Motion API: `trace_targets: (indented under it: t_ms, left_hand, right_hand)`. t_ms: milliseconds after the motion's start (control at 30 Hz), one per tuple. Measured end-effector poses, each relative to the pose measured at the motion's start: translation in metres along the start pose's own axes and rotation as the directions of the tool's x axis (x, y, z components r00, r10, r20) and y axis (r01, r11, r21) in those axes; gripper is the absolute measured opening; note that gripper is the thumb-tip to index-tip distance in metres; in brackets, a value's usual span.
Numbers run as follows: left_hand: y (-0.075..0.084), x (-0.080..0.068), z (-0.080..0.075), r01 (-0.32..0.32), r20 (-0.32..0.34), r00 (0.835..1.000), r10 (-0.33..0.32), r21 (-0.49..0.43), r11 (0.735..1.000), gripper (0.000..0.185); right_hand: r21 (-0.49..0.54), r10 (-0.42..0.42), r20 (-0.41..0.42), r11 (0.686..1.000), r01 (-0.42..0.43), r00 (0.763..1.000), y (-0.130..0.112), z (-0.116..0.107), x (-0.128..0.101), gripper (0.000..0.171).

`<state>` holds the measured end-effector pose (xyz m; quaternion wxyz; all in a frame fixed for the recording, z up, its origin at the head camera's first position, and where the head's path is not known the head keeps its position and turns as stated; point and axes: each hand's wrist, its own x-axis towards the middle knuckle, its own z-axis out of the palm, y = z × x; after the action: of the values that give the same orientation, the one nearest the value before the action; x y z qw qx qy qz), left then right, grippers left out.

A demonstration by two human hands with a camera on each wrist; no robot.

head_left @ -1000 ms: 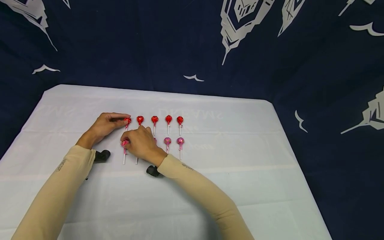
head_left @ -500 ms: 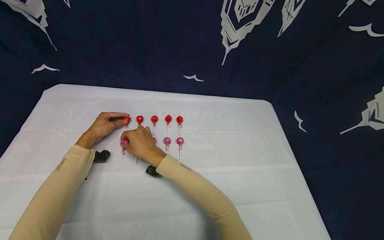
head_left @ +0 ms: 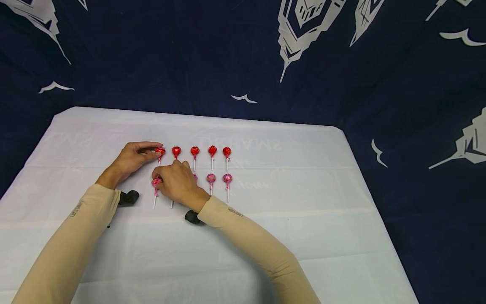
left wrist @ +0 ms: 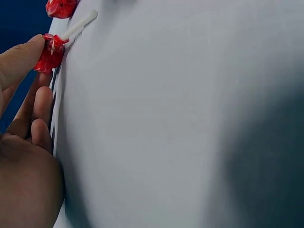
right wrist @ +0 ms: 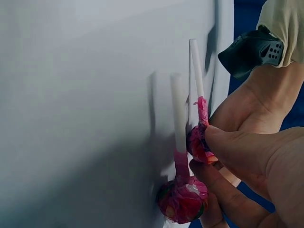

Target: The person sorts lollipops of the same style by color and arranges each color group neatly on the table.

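Note:
With thumb and fingers, my left hand [head_left: 130, 161] pinches the head of a red-wrapped lollipop [left wrist: 50, 56] at the left end of the far row. My right hand [head_left: 179, 180] holds a pink-wrapped lollipop [head_left: 156, 182] at the left end of the nearer row, its white stick pointing toward me. In the right wrist view, thumb and fingertip grip that pink lollipop [right wrist: 195, 142] at the head. A second pink lollipop [right wrist: 183, 206] lies beside those fingers; in the head view its head is hidden under the right hand and only the stick [head_left: 172, 204] shows.
Several red lollipops [head_left: 195, 151] continue the far row rightward, and more pink ones [head_left: 227, 179] the nearer row. All lie on a white-covered table [head_left: 303, 190]. Black wrist devices [head_left: 129, 198] sit below both hands. A dark blue patterned cloth [head_left: 171, 55] hangs behind.
The held pink lollipop's stick end has swung left, then slightly back, with its head staying between the right fingers. The left hand stays on the red lollipop.

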<state>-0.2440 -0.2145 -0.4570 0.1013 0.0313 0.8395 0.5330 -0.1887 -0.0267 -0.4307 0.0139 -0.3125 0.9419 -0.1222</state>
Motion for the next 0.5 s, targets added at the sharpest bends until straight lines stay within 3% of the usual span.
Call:
trace_targets:
  t_ms: [500]
  left_hand:
    - [-0.0004, 0.0004, -0.0011, -0.011, 0.002, 1.0, 0.011, 0.006, 1.0, 0.048]
  right_hand:
    - [0.014, 0.0, -0.004, 1.0, 0.0, 1.0, 0.0009, 0.0011, 0.001, 0.014]
